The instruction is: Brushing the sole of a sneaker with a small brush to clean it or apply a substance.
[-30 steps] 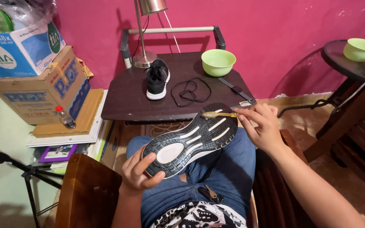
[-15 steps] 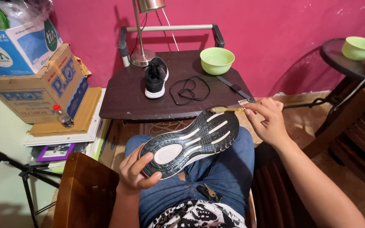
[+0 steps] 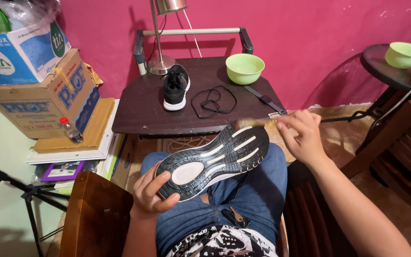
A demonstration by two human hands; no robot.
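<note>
My left hand (image 3: 151, 192) grips the heel end of a black sneaker (image 3: 212, 159) held sole-up over my lap, its sole black with white patches. My right hand (image 3: 300, 133) holds a small wooden-handled brush (image 3: 253, 123) whose bristle end sits at the toe of the sole. The matching black sneaker (image 3: 176, 86) stands upright on the dark wooden table (image 3: 134, 114), beside loose black laces (image 3: 212, 101).
A green bowl (image 3: 245, 68) and a lamp base (image 3: 161, 64) stand on the table. Cardboard boxes (image 3: 39, 95) stack at the left, a round side table (image 3: 381, 66) with a second green bowl (image 3: 406, 54) stands at the right, and a tripod leg (image 3: 29, 200) lower left.
My right hand with the brush has shifted slightly along the toe of the sole. The sneaker stays sole-up in my left hand.
</note>
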